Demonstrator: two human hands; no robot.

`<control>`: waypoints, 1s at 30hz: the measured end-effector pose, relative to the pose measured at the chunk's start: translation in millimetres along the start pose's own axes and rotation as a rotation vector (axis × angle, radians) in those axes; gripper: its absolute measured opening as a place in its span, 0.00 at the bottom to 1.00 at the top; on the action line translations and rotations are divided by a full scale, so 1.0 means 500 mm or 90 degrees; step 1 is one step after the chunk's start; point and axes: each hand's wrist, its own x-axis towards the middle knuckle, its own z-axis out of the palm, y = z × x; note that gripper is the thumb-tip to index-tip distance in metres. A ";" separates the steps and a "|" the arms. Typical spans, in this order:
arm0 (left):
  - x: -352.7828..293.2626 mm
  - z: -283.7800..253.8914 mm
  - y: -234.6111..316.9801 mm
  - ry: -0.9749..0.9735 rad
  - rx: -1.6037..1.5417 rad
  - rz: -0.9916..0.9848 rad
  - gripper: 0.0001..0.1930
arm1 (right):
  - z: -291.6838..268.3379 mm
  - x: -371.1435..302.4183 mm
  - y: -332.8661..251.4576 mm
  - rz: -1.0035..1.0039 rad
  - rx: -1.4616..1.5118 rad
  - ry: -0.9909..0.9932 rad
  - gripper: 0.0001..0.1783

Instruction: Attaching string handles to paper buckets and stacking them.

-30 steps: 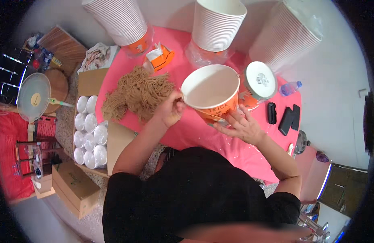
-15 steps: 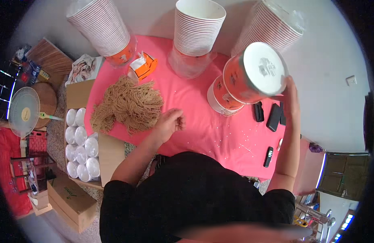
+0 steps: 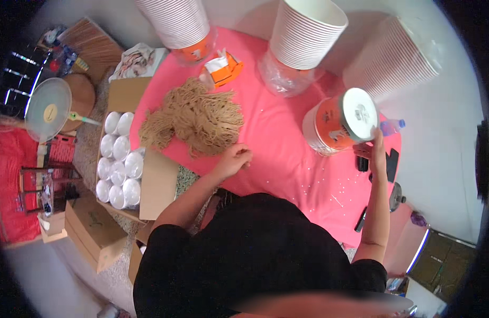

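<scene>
An upside-down orange paper bucket [image 3: 334, 124] with a white base stands at the right of the table, over a white-rimmed bucket [image 3: 309, 130]. My right hand [image 3: 378, 153] is against its right side, thumb up by the base and fingers partly hidden beneath. My left hand [image 3: 236, 159] rests loosely curled near the front of a tan heap of stringy, noodle-like strands [image 3: 196, 119], with nothing visible in it. Behind the heap lies an orange and white soft packet [image 3: 223, 69].
Tall stacks of white buckets [image 3: 308, 32] line the wall. A carton [image 3: 159, 185] of clear-wrapped white cups [image 3: 117, 172] stands at the left. Dark devices [image 3: 392, 164] and a bottle [image 3: 393, 126] lie at the right edge. White specks dot the pink cloth [image 3: 286, 185].
The view has swung to the left, so things sit further right. The upper orange bucket has sunk lower over the other one, with my right hand still at it. My left hand remains curled.
</scene>
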 end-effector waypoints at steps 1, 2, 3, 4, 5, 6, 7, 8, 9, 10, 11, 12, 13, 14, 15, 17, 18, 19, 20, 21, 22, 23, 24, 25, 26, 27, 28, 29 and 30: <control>0.001 -0.009 -0.003 0.039 0.140 0.076 0.04 | 0.004 0.002 0.007 0.004 -0.002 0.000 0.40; 0.004 -0.028 0.000 0.051 0.141 0.074 0.04 | 0.001 0.011 0.013 0.007 -0.003 0.002 0.41; 0.015 -0.043 0.011 0.097 0.308 0.204 0.04 | -0.011 0.017 0.030 0.020 -0.009 -0.023 0.43; 0.019 -0.048 0.037 0.143 0.474 0.335 0.04 | -0.016 0.023 0.039 0.020 -0.008 -0.025 0.43; 0.017 -0.045 0.061 0.224 0.516 0.293 0.03 | -0.022 0.026 0.045 0.029 -0.015 -0.021 0.44; 0.029 -0.053 0.073 0.228 0.518 0.296 0.03 | -0.029 0.032 0.048 0.033 -0.021 -0.022 0.44; 0.050 -0.066 0.091 0.240 0.577 0.339 0.04 | -0.044 0.038 0.051 0.046 -0.015 -0.027 0.37; 0.075 -0.076 0.110 0.251 0.635 0.384 0.04 | -0.050 0.045 0.054 0.040 -0.015 -0.024 0.37; 0.104 -0.079 0.131 0.250 0.633 0.392 0.04 | -0.053 0.048 0.053 -0.161 -0.158 0.066 0.31; 0.133 -0.077 0.153 0.248 0.650 0.471 0.04 | -0.033 0.037 0.023 -0.364 -0.298 0.150 0.26; 0.162 -0.071 0.176 0.245 0.666 0.551 0.04 | -0.021 0.011 -0.013 -0.373 -0.384 0.193 0.21; 0.190 -0.052 0.206 0.257 0.642 0.593 0.05 | -0.003 -0.009 -0.059 -0.450 -0.414 0.194 0.19; 0.213 -0.026 0.242 0.267 0.617 0.636 0.06 | 0.015 -0.021 -0.102 -0.525 -0.446 0.196 0.18; 0.236 -0.004 0.273 0.285 0.574 0.655 0.12 | 0.041 -0.023 -0.144 -0.605 -0.458 0.160 0.14; 0.259 0.020 0.307 0.302 0.529 0.675 0.19 | 0.077 -0.019 -0.182 -0.665 -0.491 0.191 0.13; 0.288 0.073 0.377 0.343 0.466 0.695 0.38 | 0.157 -0.002 -0.288 -0.801 -0.615 0.105 0.16; 0.320 0.093 0.400 0.342 0.411 0.668 0.45 | 0.203 0.010 -0.332 -0.849 -0.579 0.068 0.21; 0.348 0.112 0.418 0.344 0.360 0.640 0.52 | 0.239 0.048 -0.360 -0.895 -0.621 0.095 0.21; 0.373 0.139 0.431 0.365 0.328 0.644 0.56 | 0.264 0.094 -0.386 -0.959 -0.628 0.151 0.20; 0.392 0.161 0.438 0.388 0.298 0.646 0.59 | 0.287 0.137 -0.405 -1.025 -0.630 0.205 0.18; 0.402 0.178 0.441 0.385 0.299 0.608 0.63 | 0.302 0.166 -0.412 -0.901 -0.620 0.157 0.15; 0.409 0.187 0.437 0.402 0.297 0.628 0.64 | 0.325 0.198 -0.417 -0.783 -0.599 0.107 0.13; 0.419 0.209 0.432 0.408 0.291 0.652 0.65 | 0.317 0.262 -0.409 -0.732 -0.598 -0.028 0.10; 0.420 0.199 0.422 0.444 0.282 0.654 0.66 | 0.340 0.239 -0.421 -0.706 -0.583 -0.069 0.09; 0.421 0.179 0.410 0.459 0.275 0.663 0.66 | 0.361 0.210 -0.418 -0.677 -0.569 -0.109 0.08; 0.410 0.166 0.402 0.468 0.269 0.671 0.66 | 0.369 0.191 -0.399 -0.729 -0.581 -0.106 0.09; 0.408 0.152 0.390 0.479 0.256 0.711 0.66 | 0.367 0.166 -0.389 -0.804 -0.540 -0.100 0.08; 0.391 0.150 0.381 0.429 0.231 0.715 0.66 | 0.353 0.145 -0.372 -0.866 -0.500 -0.085 0.08; 0.371 0.140 0.370 0.385 0.211 0.715 0.66 | 0.345 0.118 -0.363 -0.848 -0.491 -0.112 0.07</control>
